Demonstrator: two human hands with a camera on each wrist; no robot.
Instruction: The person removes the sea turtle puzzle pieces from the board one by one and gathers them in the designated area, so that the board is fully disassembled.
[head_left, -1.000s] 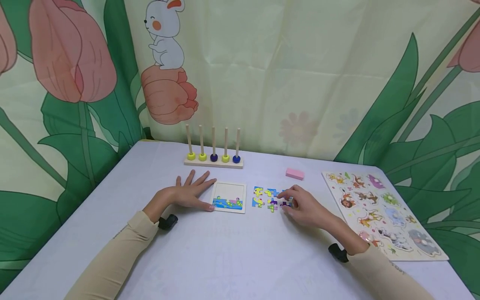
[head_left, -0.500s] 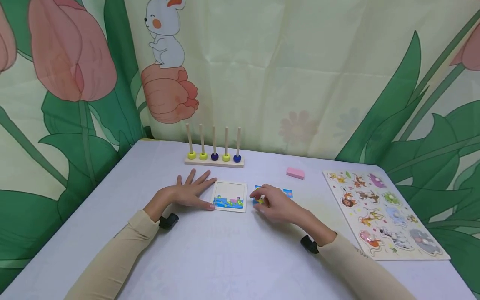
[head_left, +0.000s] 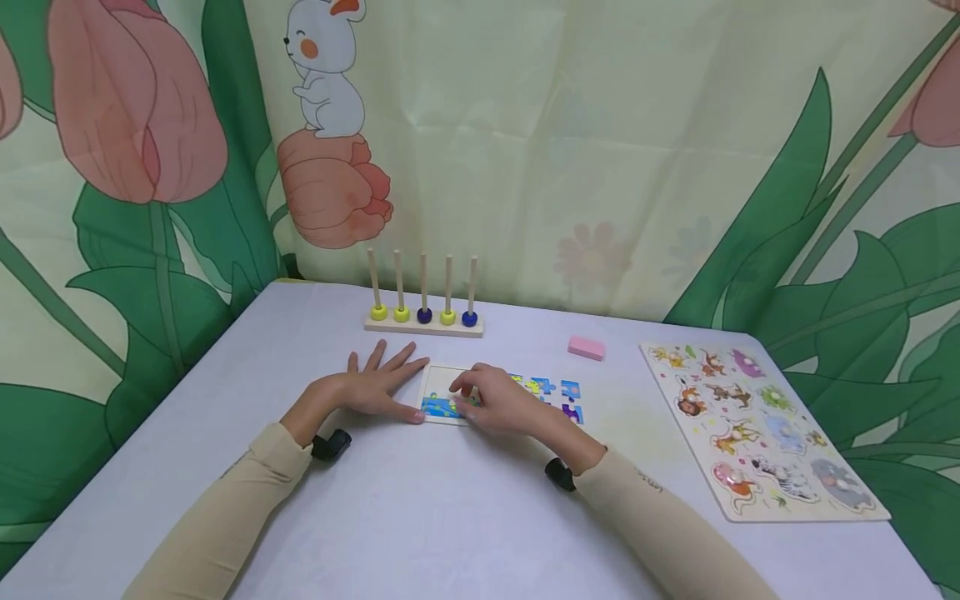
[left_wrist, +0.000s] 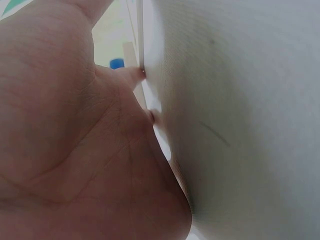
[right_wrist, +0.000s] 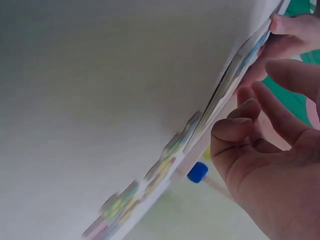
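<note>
My left hand [head_left: 371, 390] lies spread on the table, thumb and a fingertip touching the left side of a small square puzzle tray [head_left: 442, 377]. Its bottom strip holds blue and multicoloured puzzle pieces [head_left: 437, 407]. Over the tray's right part hovers my right hand [head_left: 498, 402], hiding that side. In the right wrist view, its fingers [right_wrist: 230, 137] are loosely bent, the thumb stands apart from them, and no piece shows between. Loose jigsaw pieces [head_left: 571, 389] lie right of the tray, some behind the right hand. The left wrist view shows mostly the palm [left_wrist: 75, 140].
A wooden peg stand [head_left: 423, 327] with yellow and dark blue beads stands behind the tray. A pink block [head_left: 587, 348] lies at the back. An animal knob puzzle board [head_left: 708, 433] covers the table's right side. A printed curtain [head_left: 480, 167] hangs behind.
My right hand has moved left from the rightmost loose pieces, across the others, to above the tray. The left hand has stayed at the tray's left side.
</note>
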